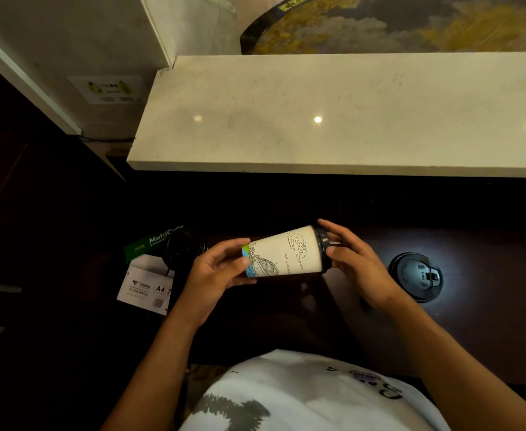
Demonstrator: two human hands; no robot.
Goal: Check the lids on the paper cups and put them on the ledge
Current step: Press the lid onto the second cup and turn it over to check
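Note:
A white paper cup point(286, 255) with a line drawing lies on its side in the air above the dark desk. My left hand point(216, 269) grips its base end. A black lid point(322, 241) caps the other end, and my right hand point(353, 262) wraps its fingers around that lid. Two more cups stand on the desk: one black-lidded cup point(415, 276) to the right, and another black-lidded cup point(182, 248) left of my left hand. The pale stone ledge point(333, 113) runs across the view beyond the desk, with nothing on it.
A ream of A4 paper point(146, 284) lies at the left on the dark desk point(473, 321), under the left cup. A wall corner with a green sticker point(109, 88) rises at the ledge's left end. A dark cabinet stands at far left.

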